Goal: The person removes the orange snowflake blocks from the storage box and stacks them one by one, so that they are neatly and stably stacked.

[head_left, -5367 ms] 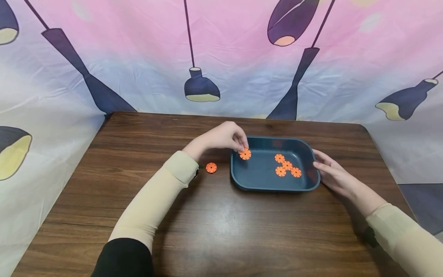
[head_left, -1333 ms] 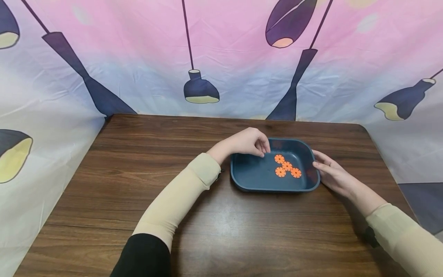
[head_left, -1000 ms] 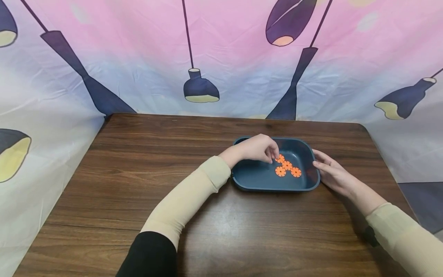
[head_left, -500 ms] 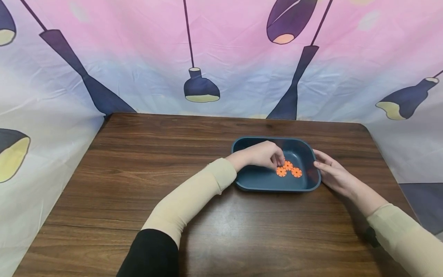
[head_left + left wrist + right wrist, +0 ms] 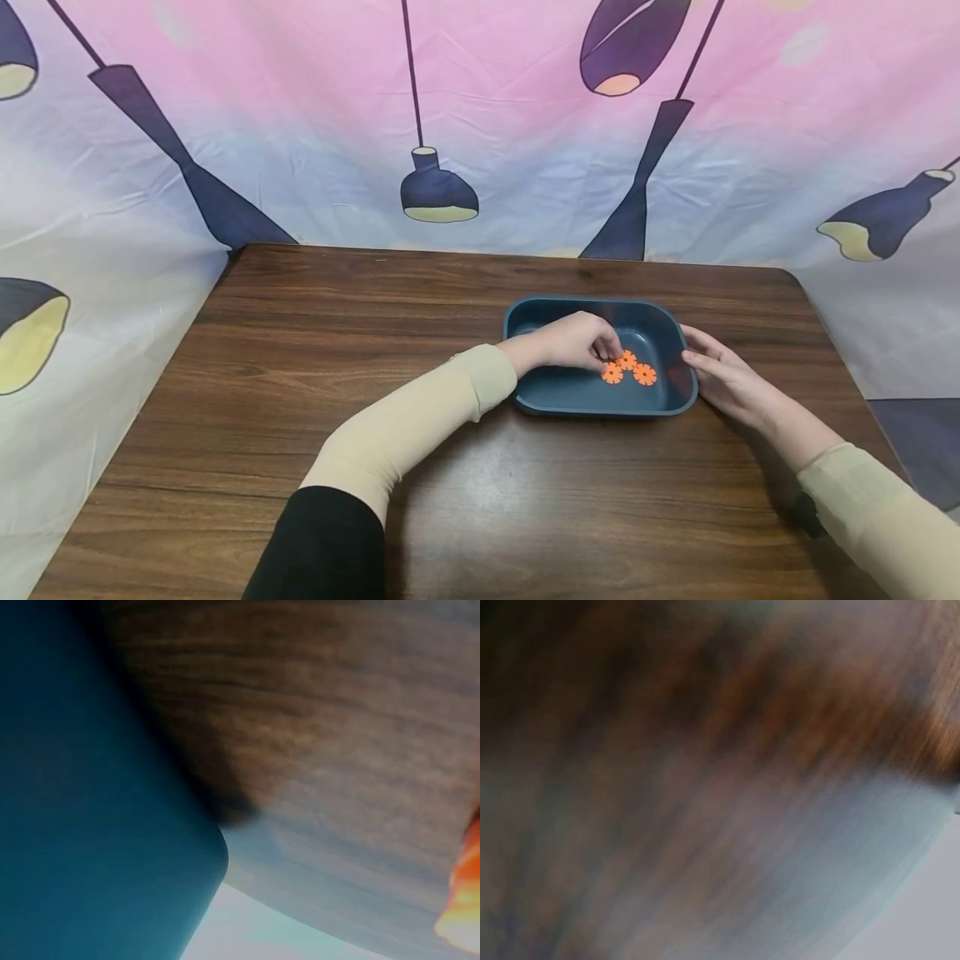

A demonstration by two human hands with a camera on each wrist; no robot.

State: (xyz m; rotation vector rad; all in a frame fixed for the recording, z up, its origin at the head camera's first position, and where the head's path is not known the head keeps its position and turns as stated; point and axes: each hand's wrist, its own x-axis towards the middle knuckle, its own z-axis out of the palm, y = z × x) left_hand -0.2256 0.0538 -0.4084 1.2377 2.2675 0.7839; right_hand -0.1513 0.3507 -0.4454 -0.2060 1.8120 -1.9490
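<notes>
In the head view my left hand (image 5: 577, 340) reaches into the blue rectangular tray (image 5: 570, 408), fingers curled downward. Its fingertips are right at a cluster of flat orange notched discs (image 5: 645, 374); I cannot tell whether they pinch one. Part of the cluster is hidden behind the hand. My right hand (image 5: 723, 375) grips the tray's right end, thumb over the rim and fingers along the outer wall. The left wrist view has the tray's blue side (image 5: 90, 810) filling the left, with a bright orange piece (image 5: 465, 892) at the right edge, outside the tray.
Tray and arms are on or over a brown wood-grain table (image 5: 480, 500). A cloth backdrop (image 5: 315, 150) printed with lamps hangs behind it. My left sleeve (image 5: 420, 417) crosses the table and covers part of it. The right wrist view is a blur of tabletop (image 5: 705, 787).
My left hand has moved rightward into the tray, now covering the rearmost disc. The disc it held 5.4 s ago and the one on the table no longer show in the head view. My right hand stays put.
</notes>
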